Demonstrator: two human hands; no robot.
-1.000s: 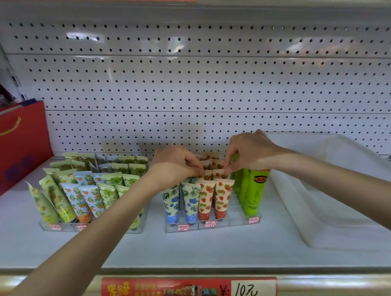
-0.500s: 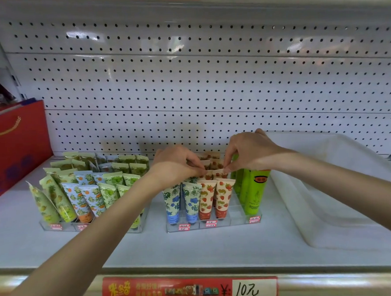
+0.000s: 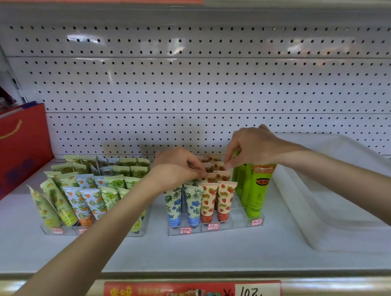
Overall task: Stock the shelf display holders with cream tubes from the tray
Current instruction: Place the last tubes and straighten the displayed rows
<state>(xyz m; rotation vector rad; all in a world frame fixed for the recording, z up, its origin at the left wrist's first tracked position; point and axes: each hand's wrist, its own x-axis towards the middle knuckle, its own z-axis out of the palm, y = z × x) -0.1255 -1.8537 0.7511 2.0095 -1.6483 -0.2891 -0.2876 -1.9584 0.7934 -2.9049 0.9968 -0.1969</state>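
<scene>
Clear plastic holder (image 3: 240,224) on the shelf: our left hand (image 3: 177,169) and right hand (image 3: 253,147) each pinch crimped tops of strawberry tubes (image 3: 221,175) in its back rows.

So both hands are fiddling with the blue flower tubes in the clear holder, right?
Not quite. The head view shows the left hand and right hand pinching tops of the strawberry tubes; the blue flower tubes stand beside them in the same clear holder.
</scene>
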